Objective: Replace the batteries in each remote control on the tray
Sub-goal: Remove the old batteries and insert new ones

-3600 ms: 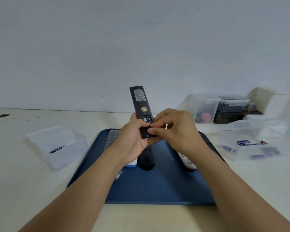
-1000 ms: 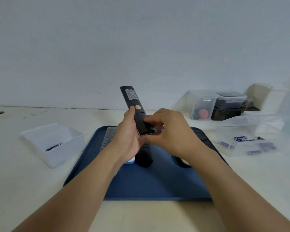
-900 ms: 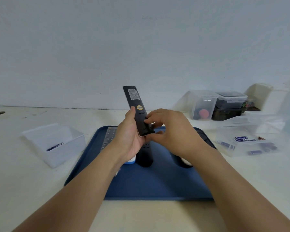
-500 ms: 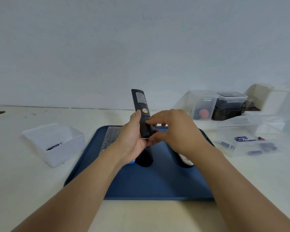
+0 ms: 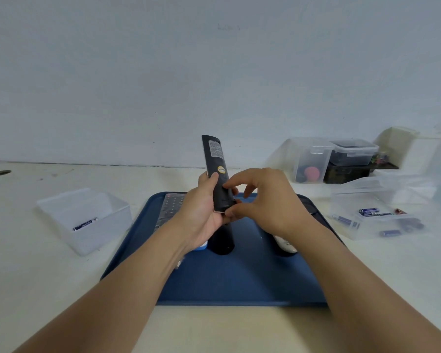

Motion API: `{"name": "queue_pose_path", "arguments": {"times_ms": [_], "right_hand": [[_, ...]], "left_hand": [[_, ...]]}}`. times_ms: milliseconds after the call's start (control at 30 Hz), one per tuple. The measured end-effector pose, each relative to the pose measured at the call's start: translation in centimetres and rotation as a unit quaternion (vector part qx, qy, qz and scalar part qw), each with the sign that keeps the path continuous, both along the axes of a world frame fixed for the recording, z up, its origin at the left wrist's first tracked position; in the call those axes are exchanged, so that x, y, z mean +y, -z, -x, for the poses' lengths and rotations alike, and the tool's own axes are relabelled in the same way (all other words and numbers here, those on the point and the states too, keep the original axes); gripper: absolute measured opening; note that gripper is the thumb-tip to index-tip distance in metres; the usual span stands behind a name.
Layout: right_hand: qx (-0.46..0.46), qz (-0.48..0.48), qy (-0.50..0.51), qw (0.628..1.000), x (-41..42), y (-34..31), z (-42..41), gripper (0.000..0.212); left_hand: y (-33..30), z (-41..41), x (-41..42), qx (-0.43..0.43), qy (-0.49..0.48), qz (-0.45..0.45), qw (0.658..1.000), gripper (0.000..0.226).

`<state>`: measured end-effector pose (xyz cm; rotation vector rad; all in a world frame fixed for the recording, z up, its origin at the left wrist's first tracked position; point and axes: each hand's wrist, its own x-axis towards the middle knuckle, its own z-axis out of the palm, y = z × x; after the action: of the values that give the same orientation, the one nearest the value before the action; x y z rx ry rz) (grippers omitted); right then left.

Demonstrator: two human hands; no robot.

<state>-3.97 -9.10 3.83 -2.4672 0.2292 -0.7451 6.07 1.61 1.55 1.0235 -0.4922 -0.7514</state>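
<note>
gripping the black remote (image 5: 216,171) upright over the blue tray (image 5: 239,281), left hand (image 5: 201,212); right hand (image 5: 267,200) pinching its lower end

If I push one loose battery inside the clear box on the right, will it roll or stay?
The battery is a small cylinder lying on its side, so it would probably roll sideways. The clear box has walls, which should stop it. Neighbouring batteries may get knocked too.

Plain workroom, white desk (image 5: 49,289), storage boxes (image 5: 311,160)
</note>
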Motion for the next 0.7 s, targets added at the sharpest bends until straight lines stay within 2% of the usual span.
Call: {"name": "queue_pose_path", "arguments": {"times_ms": [67, 133, 200, 300, 367, 467, 533, 600, 633, 700], "right_hand": [[0.015, -0.127, -0.031, 0.991, -0.3, -0.8, 0.4, 0.037], [0.023, -0.242, -0.048, 0.969, -0.2, -1.3, 0.8, 0.026], [0.005, -0.247, -0.007, 0.969, 0.1, -1.1, 0.6, 0.027], [-0.025, -0.234, 0.054, 0.971, 0.2, -0.7, 0.1, 0.033], [0.003, -0.293, 0.051, 0.955, -0.7, -0.9, 0.2, 0.033], [0.056, -0.408, 0.053, 0.910, -1.4, -0.9, 0.2, 0.031], [0.075, -0.433, 0.068, 0.896, -1.5, -0.6, 0.0, 0.032], [0.091, -0.433, 0.078, 0.893, -1.5, -0.5, -0.1, 0.029], [0.096, -0.428, 0.081, 0.895, -1.8, -0.4, 0.0, 0.027], [0.111, -0.406, 0.082, 0.903, -2.3, -0.5, 0.2, 0.025]], "left_hand": [[-0.2, -0.1, -0.1, -0.007, 0.015, 0.014, 1.000, 0.036], [-0.4, 0.0, -0.1, -0.035, 0.042, 0.002, 0.999, 0.047], [-0.5, 0.7, -0.2, -0.061, 0.073, -0.013, 0.995, 0.062], [-0.7, 1.5, -0.2, -0.072, 0.106, 0.007, 0.992, 0.068], [-1.1, 1.5, 0.3, -0.094, 0.107, -0.015, 0.990, 0.061], [-0.8, 0.7, 0.5, -0.165, 0.106, -0.074, 0.978, 0.041], [-0.4, 0.4, 0.6, -0.249, 0.102, -0.128, 0.955, 0.034], [-0.1, 0.0, 0.7, -0.337, 0.093, -0.182, 0.919, 0.044], [-0.1, -0.2, 1.0, -0.380, 0.077, -0.208, 0.898, 0.046], [-0.6, -0.9, 1.6, -0.479, 0.016, -0.253, 0.841, 0.038]]}}
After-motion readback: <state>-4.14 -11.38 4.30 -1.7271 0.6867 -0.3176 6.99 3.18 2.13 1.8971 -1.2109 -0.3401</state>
